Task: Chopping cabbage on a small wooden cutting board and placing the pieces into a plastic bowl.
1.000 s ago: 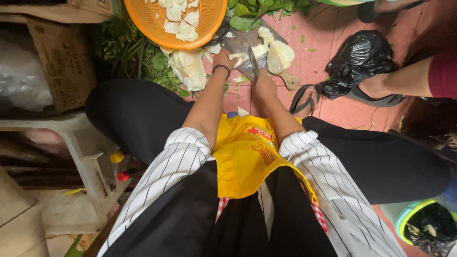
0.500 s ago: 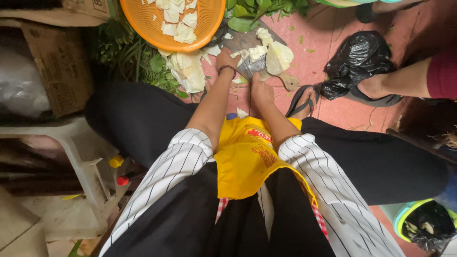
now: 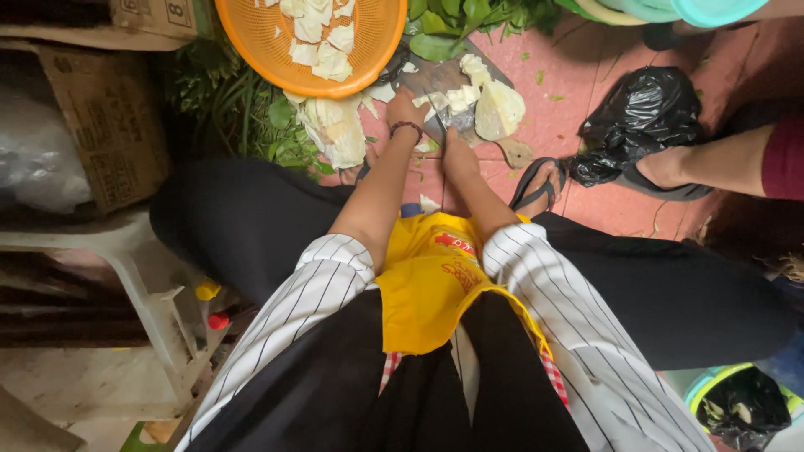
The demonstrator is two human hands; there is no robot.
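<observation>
Little has shifted since the earlier frames: both forearms remain stretched down to the board, and the left hand point(image 3: 408, 109) has edged slightly toward the basket side while the view itself has barely tilted. That left hand, wearing a dark bead bracelet at the wrist, rests fingers-down on the small pale chopped cabbage pieces point(image 3: 448, 100) lying on the worn dark wooden cutting board point(image 3: 435, 75); its fingers appear curled together over the pieces, though the tips are hidden from this angle. The right hand point(image 3: 459, 151) is closed around what looks like the handle of a grey-bladed kitchen knife point(image 3: 459, 123), whose blade lies just ahead of its knuckles, beside the left fingers. Beyond the right fingertips sits a pale uncut cabbage wedge point(image 3: 501, 107), touching the board's far side. Ahead of the left fingers stands a round orange plastic perforated basket point(image 3: 373, 46) holding cut cabbage, with loose cabbage leaves point(image 3: 335, 130) heaped to the outside of the left hand. A black plastic bag point(image 3: 641, 117) lies well apart, outward of the right hand. Judged for good practice: left fingertips should stay tucked behind the knuckles, close to but clear of the edge, with the blade kept vertical and the board steady on the pink tiled floor point(image 3: 586, 125).
</observation>
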